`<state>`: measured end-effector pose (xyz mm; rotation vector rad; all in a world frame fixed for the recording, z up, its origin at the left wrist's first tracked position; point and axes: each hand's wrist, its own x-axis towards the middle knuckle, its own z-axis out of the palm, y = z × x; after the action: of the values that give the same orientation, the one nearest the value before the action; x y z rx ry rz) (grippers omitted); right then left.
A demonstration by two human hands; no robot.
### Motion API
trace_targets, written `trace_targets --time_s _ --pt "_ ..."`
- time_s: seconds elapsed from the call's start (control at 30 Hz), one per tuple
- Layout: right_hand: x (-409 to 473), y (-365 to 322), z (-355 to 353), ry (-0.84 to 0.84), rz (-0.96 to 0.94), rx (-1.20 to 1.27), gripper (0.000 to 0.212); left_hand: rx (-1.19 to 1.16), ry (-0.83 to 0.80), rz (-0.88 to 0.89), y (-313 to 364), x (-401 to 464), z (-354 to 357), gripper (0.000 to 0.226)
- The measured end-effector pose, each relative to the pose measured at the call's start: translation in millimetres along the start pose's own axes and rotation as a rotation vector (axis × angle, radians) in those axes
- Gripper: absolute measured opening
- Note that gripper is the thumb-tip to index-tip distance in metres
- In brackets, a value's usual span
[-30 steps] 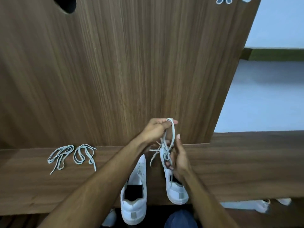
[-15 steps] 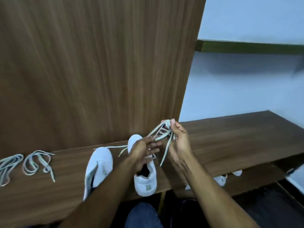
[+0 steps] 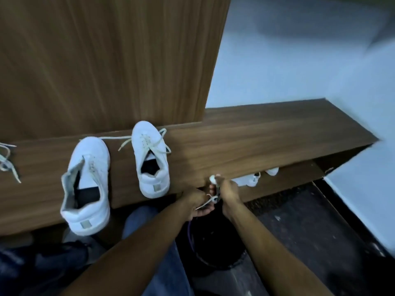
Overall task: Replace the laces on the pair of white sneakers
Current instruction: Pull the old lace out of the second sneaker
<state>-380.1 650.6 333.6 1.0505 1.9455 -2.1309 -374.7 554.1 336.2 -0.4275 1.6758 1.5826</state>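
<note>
- Head view, lower centre of the frame: the left hand (image 3: 197, 202) and the right hand (image 3: 227, 192) meet just below the front edge of the wooden bench (image 3: 256, 142), over a dark round bin (image 3: 215, 248) on the floor.
- Both hands have their fingers curled round a bunched pale lace (image 3: 213, 189); one end trails from the left hand's grip, and a small wad shows above the right hand's fingers. Gathered tight like this and held over the bin, it looks like a removed lace about to be dropped in, though that is a guess.
- Left of the hands, two white sneakers sit on the bench with heels toward the viewer. The right sneaker (image 3: 151, 159), in the middle of the frame, keeps a lace loosely threaded near the toe, with loose ends spilling both sides.
- The left sneaker (image 3: 85, 184), further left, shows bare eyelets and a gaping tongue, seemingly stripped and ready for relacing.
- At the far left edge lies a spare lace (image 3: 7, 161), partly cut off by the frame, probably a replacement kept within reach.
- Under the bench, right of the hands, other white shoes (image 3: 254, 178) stand on a lower shelf, too blurred to describe.
</note>
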Motion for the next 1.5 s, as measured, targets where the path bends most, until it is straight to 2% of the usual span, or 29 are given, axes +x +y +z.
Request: trace_targets --time_s 0.1,0.23,0.3,0.4,0.5,0.57,0.67,0.77,0.83,0.9,1.0,1.07,1.13,1.2,1.27,1.33,1.4,1.43,1.5 --pt "-2 24 -29 -0.037 0.010 -0.235 0.012 0.017 0.025 -0.099 -26 15 22 0.025" --pt "15 38 -69 0.001 0.074 -0.271 0.012 -0.008 -0.084 -0.153 -42 27 50 0.020" --pt "25 44 -82 -0.038 0.130 -0.326 0.013 0.016 -0.117 -0.151 -42 27 56 0.024" --pt "37 54 -94 -0.108 0.196 -0.509 0.019 0.244 -0.100 -0.080 -39 30 56 0.046" --pt "50 65 -99 -0.164 0.137 -0.731 0.012 0.394 -0.029 0.061 -31 35 45 0.029" --pt "56 68 -99 -0.143 0.108 -0.815 0.023 0.366 0.004 0.106 -21 35 34 0.032" --pt "54 54 -91 -0.113 0.056 -0.790 0.011 0.290 -0.023 0.154 2 28 20 0.024" --pt "43 25 -67 -0.155 -0.095 -0.729 0.031 0.220 -0.026 0.250 31 17 9 0.017" --pt "31 0 -47 -0.175 -0.205 -0.669 0.032 0.108 -0.005 0.343 51 6 0 0.019" --pt "20 -24 -24 -0.207 -0.296 -0.570 0.028 0.055 0.053 0.460 69 -6 -16 0.023" --pt "3 -53 18 -0.222 -0.472 -0.510 0.033 0.122 0.205 0.677 83 -20 -62 0.019" --pt "-9 -66 48 -0.280 -0.587 -0.522 0.029 0.227 0.394 0.810 82 -26 -99 0.018" --pt "-17 -72 79 -0.341 -0.673 -0.631 0.014 0.406 0.589 0.848 76 -34 -136 0.019" --pt "-17 -70 106 -0.390 -0.715 -0.869 0.023 0.611 0.696 0.782 63 -43 -168 0.024" --pt "-15 -61 130 -0.419 -0.657 -1.021 0.040 0.896 0.777 0.647 43 -51 -192 0.035" --pt "-14 -49 146 -0.433 -0.565 -1.031 0.054 1.175 0.756 0.470 18 -62 -207 0.049" --pt "-15 -39 154 -0.392 -0.533 -1.049 0.054 1.426 0.611 0.312 -9 -71 -217 0.059" --pt "-16 -36 157 -0.359 -0.542 -1.063 0.050 1.529 0.553 0.272 -20 -74 -222 0.063" --pt "-17 -34 160 -0.310 -0.540 -1.085 0.046 1.585 0.522 0.257 -32 -77 -231 0.064"
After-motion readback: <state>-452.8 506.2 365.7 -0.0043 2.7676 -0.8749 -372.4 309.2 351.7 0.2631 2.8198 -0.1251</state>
